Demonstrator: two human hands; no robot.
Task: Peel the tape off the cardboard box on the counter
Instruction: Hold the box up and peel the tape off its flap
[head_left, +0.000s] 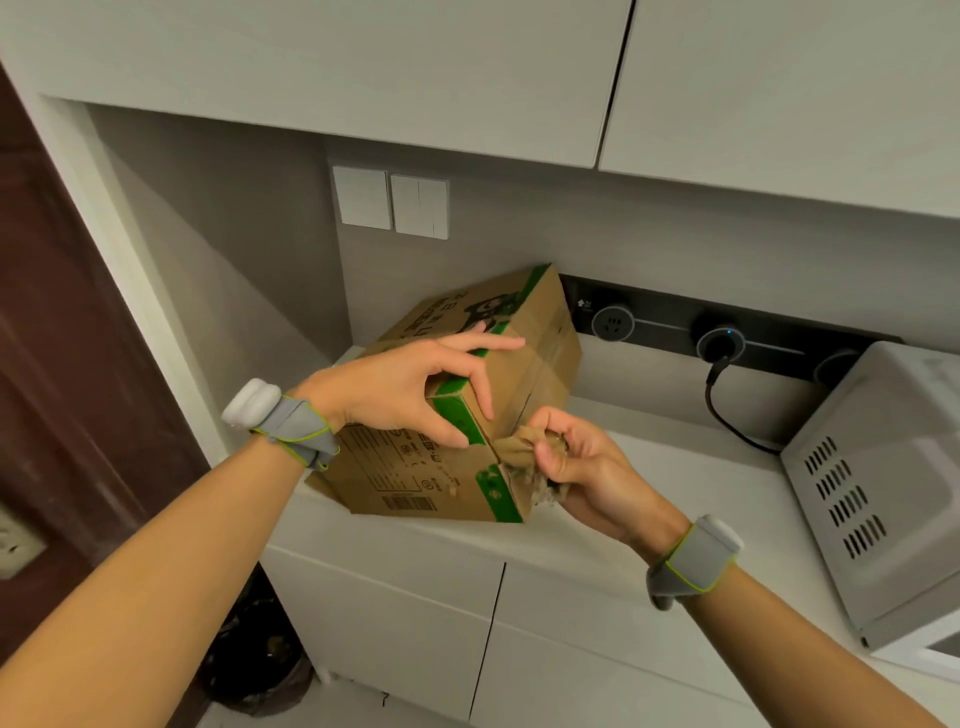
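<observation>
Left hand (410, 387) spread, bracing cardboard box (524, 374) top; right hand (582, 470) pinching crumpled tape (514, 449) at near corner.

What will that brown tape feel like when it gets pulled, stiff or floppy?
Probably floppy: the tape is crumpled into a soft wad in the right hand. Likely sticky too, since it bunches onto itself. It may tug the cardboard box along, which seems to be why the left hand presses down on it.
</observation>
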